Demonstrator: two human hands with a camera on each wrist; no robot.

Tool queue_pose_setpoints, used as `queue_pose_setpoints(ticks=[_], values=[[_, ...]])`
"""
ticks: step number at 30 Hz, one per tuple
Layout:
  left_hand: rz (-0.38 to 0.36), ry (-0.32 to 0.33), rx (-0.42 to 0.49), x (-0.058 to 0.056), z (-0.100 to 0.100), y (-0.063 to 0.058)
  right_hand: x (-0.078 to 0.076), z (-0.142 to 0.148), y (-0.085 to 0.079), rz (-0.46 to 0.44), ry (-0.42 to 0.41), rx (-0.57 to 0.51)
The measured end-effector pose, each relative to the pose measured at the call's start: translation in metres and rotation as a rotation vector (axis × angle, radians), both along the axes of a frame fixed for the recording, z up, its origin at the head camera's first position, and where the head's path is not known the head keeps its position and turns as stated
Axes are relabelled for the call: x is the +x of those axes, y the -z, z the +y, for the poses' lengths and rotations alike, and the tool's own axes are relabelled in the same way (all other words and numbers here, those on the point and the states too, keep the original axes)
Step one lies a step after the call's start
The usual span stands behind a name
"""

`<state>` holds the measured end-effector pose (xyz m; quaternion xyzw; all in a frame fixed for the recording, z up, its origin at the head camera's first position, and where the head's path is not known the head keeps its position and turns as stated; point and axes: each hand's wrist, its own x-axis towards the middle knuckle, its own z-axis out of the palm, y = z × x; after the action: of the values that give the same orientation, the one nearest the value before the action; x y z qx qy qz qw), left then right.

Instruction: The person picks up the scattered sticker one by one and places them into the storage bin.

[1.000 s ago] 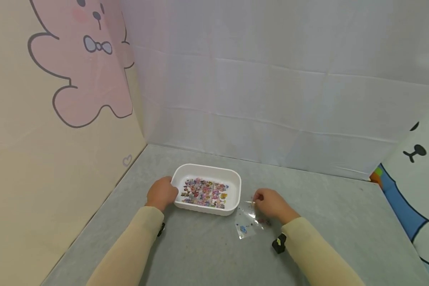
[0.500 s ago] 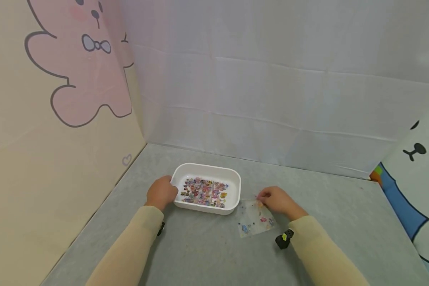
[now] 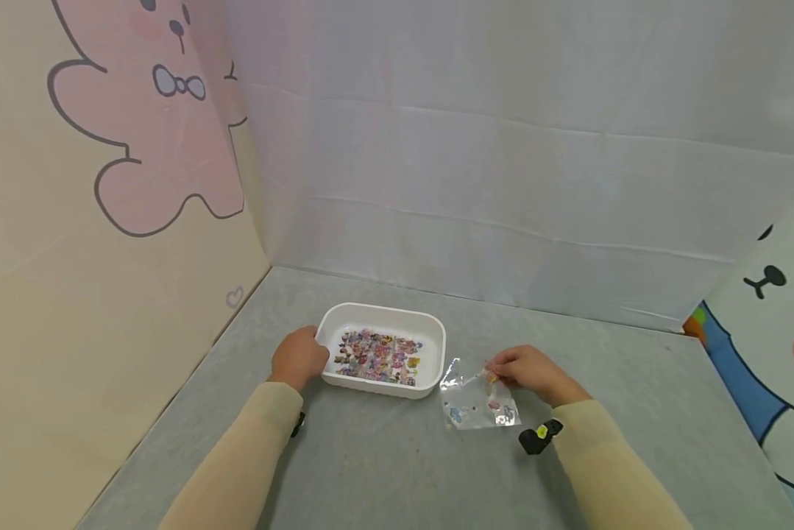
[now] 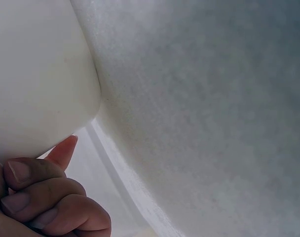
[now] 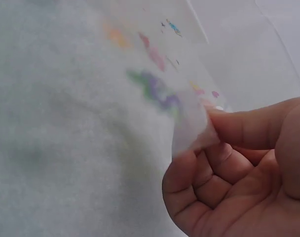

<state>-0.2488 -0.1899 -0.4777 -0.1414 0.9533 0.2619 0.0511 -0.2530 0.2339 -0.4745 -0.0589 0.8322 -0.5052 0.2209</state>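
My left hand (image 3: 300, 358) grips the left end of a white plastic tray (image 3: 434, 333). In the left wrist view several fingers (image 4: 61, 197) are curled, and one fingertip sits at the edge of the tray's wall (image 4: 41, 74). Many small colourful stickers (image 3: 377, 357) lie in the tray. My right hand (image 3: 532, 372) pinches a clear sheet with a few coloured sticker figures (image 3: 479, 412), just right of the tray. Thumb and index finger hold its upper right corner; the right wrist view shows the sheet (image 5: 157, 91) bent and blurred there.
The grey tabletop (image 3: 383, 471) meets a white cloth wall (image 3: 502, 184) at the back. A cream panel with a pink bear (image 3: 171, 147) stands on the left, and a printed panel (image 3: 787, 353) on the right.
My right hand has moved slightly right with the clear sheet, whose near edge now sits a little higher and further right. The left hand and tray have stayed put.
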Motion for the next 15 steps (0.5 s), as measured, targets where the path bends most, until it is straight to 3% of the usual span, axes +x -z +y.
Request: queue_pose_setpoints(ticks=[5,15], values=[[0.001,0.002,-0.001,-0.001,0.0,0.002,-0.001,0.011,0.003,-0.117,-0.011,-0.17],[0.0,0.001,-0.002,-0.001,0.0,0.002,-0.002,0.033,0.001,-0.238,0.011,-0.343]])
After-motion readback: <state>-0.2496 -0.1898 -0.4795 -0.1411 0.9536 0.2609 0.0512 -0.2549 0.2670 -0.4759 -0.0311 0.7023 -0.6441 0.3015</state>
